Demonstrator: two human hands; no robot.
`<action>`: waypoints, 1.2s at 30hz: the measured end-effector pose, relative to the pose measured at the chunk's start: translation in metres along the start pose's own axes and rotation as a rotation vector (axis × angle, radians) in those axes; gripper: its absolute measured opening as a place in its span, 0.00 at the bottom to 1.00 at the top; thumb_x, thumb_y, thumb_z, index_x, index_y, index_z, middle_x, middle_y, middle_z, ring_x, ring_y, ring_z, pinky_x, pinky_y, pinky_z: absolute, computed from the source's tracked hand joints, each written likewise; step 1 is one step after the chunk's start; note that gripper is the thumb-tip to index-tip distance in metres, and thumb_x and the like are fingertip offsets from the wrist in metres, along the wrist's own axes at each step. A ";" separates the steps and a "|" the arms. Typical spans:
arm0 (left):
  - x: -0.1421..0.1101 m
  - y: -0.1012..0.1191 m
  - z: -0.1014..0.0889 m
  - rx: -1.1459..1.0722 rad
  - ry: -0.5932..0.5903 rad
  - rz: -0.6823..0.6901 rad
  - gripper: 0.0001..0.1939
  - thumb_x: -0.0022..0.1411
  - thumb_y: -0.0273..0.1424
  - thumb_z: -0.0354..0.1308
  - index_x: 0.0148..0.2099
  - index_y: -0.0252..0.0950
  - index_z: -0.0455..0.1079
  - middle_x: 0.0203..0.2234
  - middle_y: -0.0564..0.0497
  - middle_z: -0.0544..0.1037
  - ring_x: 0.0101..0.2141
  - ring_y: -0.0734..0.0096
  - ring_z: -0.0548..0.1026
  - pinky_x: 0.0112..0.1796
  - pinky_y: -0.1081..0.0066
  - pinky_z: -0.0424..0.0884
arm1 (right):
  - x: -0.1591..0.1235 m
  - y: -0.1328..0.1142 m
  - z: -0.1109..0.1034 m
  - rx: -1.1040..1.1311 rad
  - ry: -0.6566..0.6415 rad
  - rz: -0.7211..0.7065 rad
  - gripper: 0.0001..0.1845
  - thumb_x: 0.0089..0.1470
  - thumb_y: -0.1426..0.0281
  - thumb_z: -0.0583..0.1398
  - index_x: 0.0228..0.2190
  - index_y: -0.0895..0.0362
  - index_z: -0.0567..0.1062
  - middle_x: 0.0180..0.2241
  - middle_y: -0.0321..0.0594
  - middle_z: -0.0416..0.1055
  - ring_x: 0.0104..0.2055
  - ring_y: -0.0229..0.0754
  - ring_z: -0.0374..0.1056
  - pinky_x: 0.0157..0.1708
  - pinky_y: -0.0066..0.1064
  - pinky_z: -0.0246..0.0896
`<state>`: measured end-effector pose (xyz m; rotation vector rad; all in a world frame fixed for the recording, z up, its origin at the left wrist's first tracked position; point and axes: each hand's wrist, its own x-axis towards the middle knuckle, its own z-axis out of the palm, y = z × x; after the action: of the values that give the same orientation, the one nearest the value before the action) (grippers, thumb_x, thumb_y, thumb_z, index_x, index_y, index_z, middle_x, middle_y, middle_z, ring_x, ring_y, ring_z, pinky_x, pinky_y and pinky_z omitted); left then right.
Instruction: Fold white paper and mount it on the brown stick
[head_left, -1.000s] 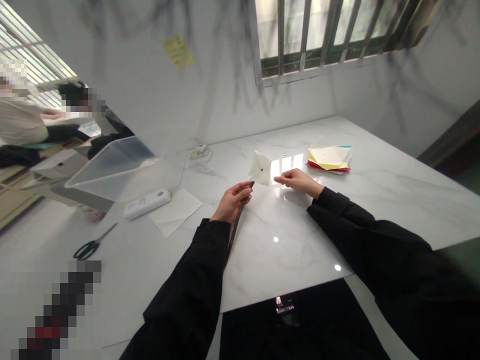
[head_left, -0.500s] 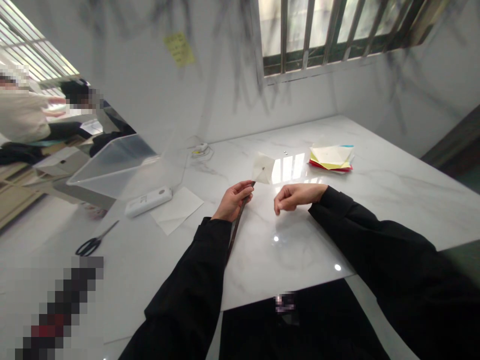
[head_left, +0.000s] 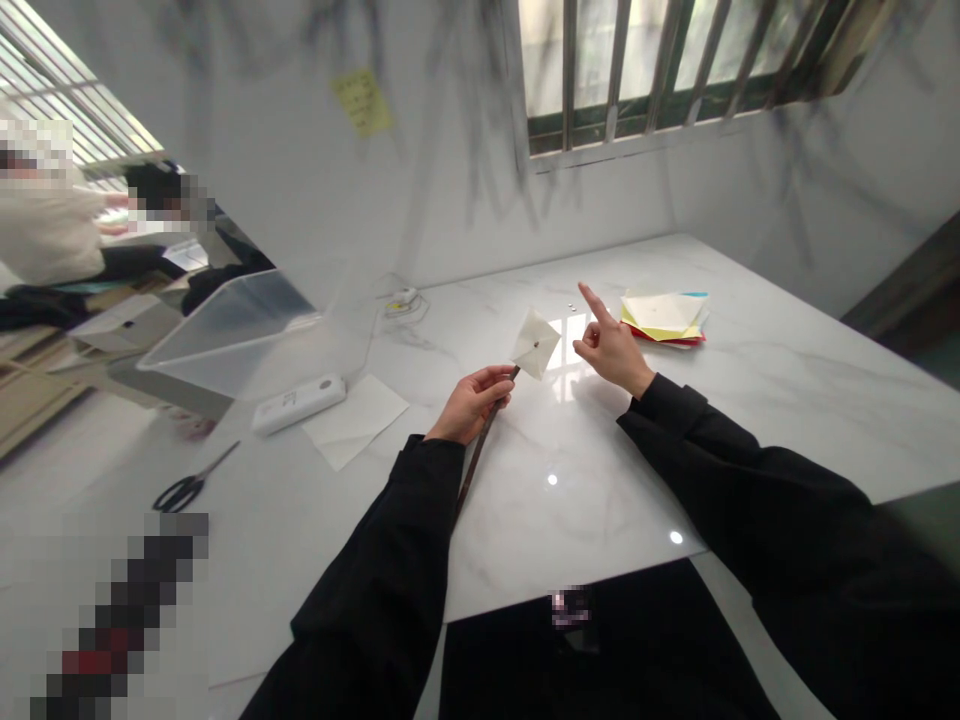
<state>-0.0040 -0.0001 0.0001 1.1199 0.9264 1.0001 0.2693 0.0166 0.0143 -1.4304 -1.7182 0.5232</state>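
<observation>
In my left hand (head_left: 469, 404) is the dark thin stick (head_left: 474, 462) of a small pinwheel, closed round it near the top. The white paper pinwheel head (head_left: 534, 356) has a small dark pin at its middle and sits at the stick's upper end, just above my fingertips. My right hand (head_left: 618, 352) is raised to the right of the pinwheel, apart from it, holding nothing. Its index finger points up and away, and the other fingers are partly curled. The stick's lower end is hidden by my left sleeve.
Folded coloured and white papers (head_left: 663, 318) lie stacked at the back right. On the left are a white sheet (head_left: 358, 420), a white oblong device (head_left: 300, 404), scissors (head_left: 181, 492) and a clear plastic bin (head_left: 225, 325). Tiny bits (head_left: 571, 307) lie near the back. Other people sit far left.
My right hand has risen and turned, its index finger now stretched out. The pinwheel head has turned and shifted slightly right. My left hand keeps its hold on the stick.
</observation>
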 end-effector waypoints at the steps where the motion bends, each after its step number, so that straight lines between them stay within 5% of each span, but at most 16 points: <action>1: 0.000 0.000 0.000 0.003 -0.005 0.002 0.26 0.44 0.37 0.81 0.45 0.34 0.82 0.32 0.50 0.78 0.29 0.77 0.70 0.32 0.73 0.66 | 0.001 0.001 -0.001 -0.031 -0.033 -0.006 0.50 0.55 0.75 0.60 0.75 0.54 0.52 0.32 0.38 0.78 0.29 0.42 0.65 0.40 0.35 0.65; 3: 0.000 0.000 0.001 0.006 -0.011 0.009 0.26 0.44 0.38 0.81 0.45 0.34 0.82 0.32 0.50 0.78 0.29 0.77 0.70 0.32 0.73 0.66 | 0.004 0.006 -0.003 -0.113 -0.149 0.002 0.43 0.52 0.77 0.60 0.69 0.55 0.67 0.31 0.38 0.78 0.29 0.41 0.66 0.39 0.33 0.63; 5: 0.000 0.001 0.001 -0.002 -0.003 0.016 0.26 0.44 0.37 0.81 0.45 0.34 0.82 0.32 0.50 0.78 0.29 0.77 0.70 0.32 0.73 0.65 | 0.008 0.012 -0.004 -0.207 -0.335 0.032 0.26 0.50 0.78 0.60 0.50 0.57 0.84 0.27 0.38 0.76 0.29 0.41 0.66 0.36 0.31 0.60; 8: 0.000 0.001 0.000 -0.011 0.019 0.016 0.26 0.44 0.37 0.81 0.45 0.34 0.82 0.32 0.50 0.77 0.29 0.77 0.70 0.32 0.73 0.66 | 0.011 0.018 -0.002 -0.273 -0.503 0.060 0.13 0.51 0.76 0.60 0.29 0.58 0.86 0.24 0.40 0.75 0.28 0.40 0.65 0.33 0.31 0.56; 11: -0.001 0.000 -0.001 -0.004 0.016 0.013 0.25 0.45 0.37 0.80 0.45 0.34 0.81 0.32 0.50 0.78 0.29 0.77 0.70 0.33 0.72 0.66 | 0.009 0.018 0.002 -0.240 -0.325 0.039 0.20 0.51 0.77 0.59 0.44 0.60 0.85 0.26 0.38 0.75 0.29 0.40 0.66 0.33 0.30 0.55; 13: -0.001 0.000 0.000 0.004 0.003 0.016 0.25 0.45 0.37 0.80 0.45 0.34 0.81 0.32 0.50 0.78 0.29 0.77 0.70 0.33 0.72 0.66 | 0.006 0.014 0.004 -0.186 -0.184 0.013 0.37 0.51 0.77 0.59 0.64 0.62 0.72 0.26 0.35 0.74 0.28 0.40 0.65 0.33 0.29 0.56; 15: -0.001 -0.001 0.000 0.011 -0.013 0.017 0.25 0.45 0.37 0.80 0.45 0.34 0.82 0.32 0.50 0.78 0.29 0.77 0.70 0.32 0.72 0.66 | 0.005 0.011 0.004 -0.145 -0.109 -0.017 0.47 0.50 0.78 0.59 0.71 0.62 0.60 0.25 0.32 0.73 0.27 0.39 0.64 0.34 0.29 0.56; 17: -0.001 -0.001 0.000 0.011 -0.017 0.015 0.25 0.44 0.37 0.80 0.44 0.34 0.82 0.32 0.50 0.78 0.29 0.77 0.69 0.32 0.72 0.65 | 0.005 0.010 0.002 -0.167 -0.172 -0.026 0.39 0.51 0.78 0.59 0.66 0.60 0.71 0.23 0.32 0.72 0.26 0.39 0.62 0.33 0.29 0.56; 19: 0.000 -0.001 0.001 -0.003 -0.003 0.015 0.25 0.44 0.37 0.81 0.44 0.34 0.81 0.31 0.50 0.77 0.28 0.77 0.69 0.32 0.71 0.65 | 0.006 0.011 0.000 -0.228 -0.367 -0.006 0.23 0.51 0.78 0.59 0.46 0.59 0.86 0.21 0.35 0.71 0.25 0.39 0.62 0.32 0.30 0.54; 21: 0.000 -0.001 0.001 -0.016 0.016 0.017 0.26 0.43 0.37 0.81 0.44 0.33 0.81 0.31 0.51 0.77 0.28 0.77 0.69 0.32 0.71 0.65 | 0.007 0.012 0.000 -0.271 -0.521 0.017 0.16 0.51 0.78 0.58 0.31 0.57 0.87 0.20 0.37 0.71 0.25 0.39 0.62 0.31 0.31 0.53; 23: 0.000 -0.001 0.001 -0.019 0.025 0.016 0.26 0.44 0.37 0.81 0.45 0.33 0.81 0.31 0.51 0.77 0.28 0.77 0.69 0.32 0.71 0.64 | 0.008 0.014 0.002 -0.275 -0.524 0.022 0.17 0.51 0.78 0.58 0.29 0.56 0.87 0.21 0.37 0.73 0.27 0.39 0.64 0.31 0.30 0.54; 31: 0.000 0.000 0.001 -0.021 0.025 0.002 0.26 0.44 0.36 0.81 0.45 0.33 0.80 0.32 0.51 0.77 0.29 0.76 0.70 0.33 0.71 0.65 | 0.006 0.013 0.005 -0.251 -0.308 0.037 0.15 0.54 0.76 0.59 0.35 0.58 0.87 0.25 0.39 0.75 0.28 0.40 0.66 0.33 0.30 0.55; 33: 0.000 0.000 0.001 -0.029 0.030 -0.002 0.25 0.44 0.36 0.81 0.44 0.33 0.80 0.32 0.50 0.78 0.29 0.76 0.70 0.33 0.71 0.66 | 0.006 0.013 0.006 -0.216 -0.225 0.036 0.21 0.54 0.76 0.59 0.48 0.60 0.84 0.24 0.37 0.74 0.28 0.40 0.66 0.34 0.30 0.56; 36: 0.000 -0.001 0.000 -0.034 0.032 0.000 0.26 0.43 0.36 0.81 0.44 0.33 0.80 0.32 0.50 0.78 0.29 0.76 0.70 0.33 0.71 0.66 | 0.006 0.012 0.009 -0.107 -0.131 0.099 0.42 0.53 0.75 0.60 0.69 0.66 0.64 0.23 0.34 0.73 0.28 0.41 0.66 0.34 0.30 0.57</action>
<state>-0.0036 -0.0006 -0.0004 1.0785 0.9317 1.0323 0.2692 0.0277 0.0017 -1.5944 -1.8083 0.5985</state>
